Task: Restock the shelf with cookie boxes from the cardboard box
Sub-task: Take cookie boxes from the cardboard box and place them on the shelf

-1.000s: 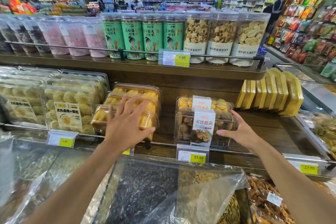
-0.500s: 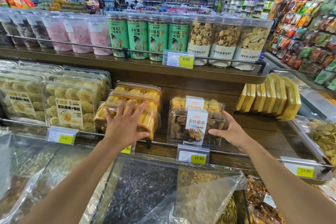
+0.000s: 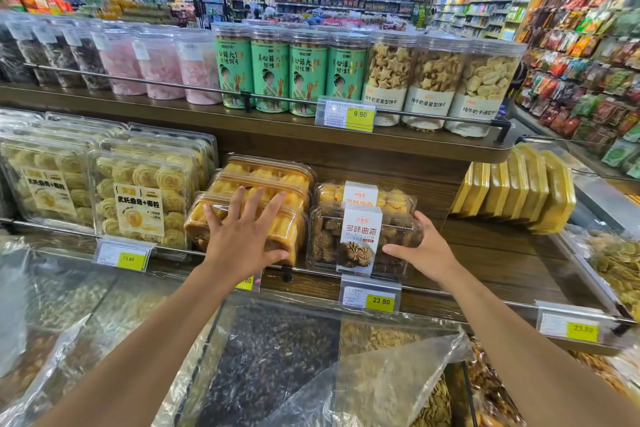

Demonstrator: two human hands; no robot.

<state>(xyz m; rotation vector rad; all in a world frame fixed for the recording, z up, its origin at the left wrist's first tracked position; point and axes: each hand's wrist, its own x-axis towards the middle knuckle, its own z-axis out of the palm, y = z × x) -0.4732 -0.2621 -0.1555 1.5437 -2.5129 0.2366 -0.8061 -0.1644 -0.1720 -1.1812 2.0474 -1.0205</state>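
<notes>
The right hand point(image 3: 429, 255) grasps the right end of a clear plastic box of brown mixed cookies point(image 3: 332, 239) banded by a white paper label, with the thumb along the front lower edge and the fingers curled over the top corner; this box sits on the dark wooden lower shelf point(image 3: 502, 253), at its front edge, just above a yellow price tag marked 23.80 point(image 3: 380, 301); a second clear box of paler cookies point(image 3: 398, 196) with the same label stands directly behind it, touching; the left hand point(image 3: 242, 239) is released, fingers straight and spread, its palm pressed flat on the top front of a clear plastic box of yellow rolled cookies point(image 3: 297, 236); that box stands just beside the grasped one, on its left, with two like boxes stepped up behind it; further left lie broad clear trays of pale round cookies point(image 3: 138, 184); to the right, well apart, flat yellow packs point(image 3: 519, 191) stand on edge, leaning; the upper shelf point(image 3: 311, 139) carries tall green-labelled canisters point(image 3: 270, 73) and clear jars of star-shaped biscuits point(image 3: 389, 73); clear plastic bags of loose snacks point(image 3: 277, 357) lie below both forearms.
</notes>
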